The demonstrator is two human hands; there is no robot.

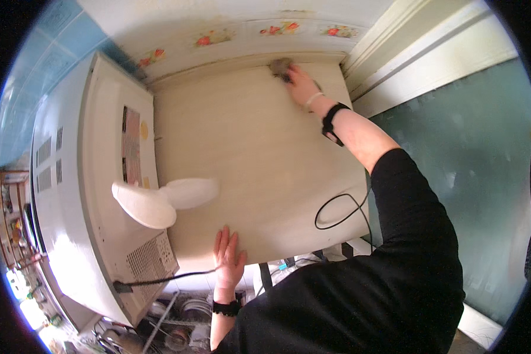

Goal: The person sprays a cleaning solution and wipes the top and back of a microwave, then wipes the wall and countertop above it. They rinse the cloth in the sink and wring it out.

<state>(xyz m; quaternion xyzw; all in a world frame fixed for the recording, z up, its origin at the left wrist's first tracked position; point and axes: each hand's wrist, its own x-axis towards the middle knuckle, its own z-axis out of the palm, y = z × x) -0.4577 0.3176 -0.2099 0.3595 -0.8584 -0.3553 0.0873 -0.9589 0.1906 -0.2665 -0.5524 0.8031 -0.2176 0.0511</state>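
My right hand [302, 88] reaches to the back of a pale flat top [248, 132] and grips a grey-brown cloth or sponge [281, 66]. It is blurred, and its exact kind is unclear. The cloth touches the top near the raised ledge [212, 68] along the wall. At the front edge, my left hand [229, 256] rests with fingers spread a little and nothing held. A dark power cord [172, 278] runs from the microwave oven to that hand's wrist area; whether it touches cannot be told. A white two-lobed object [146, 205] lies ahead and left of my left hand.
The microwave oven [93, 177] borders the left side. A thin black cable [336, 225] loops near the front right corner and hangs over the edge. On the right stand a white frame [429, 84] and a green panel [451, 186]. Dishes [197, 307] sit low at front left.
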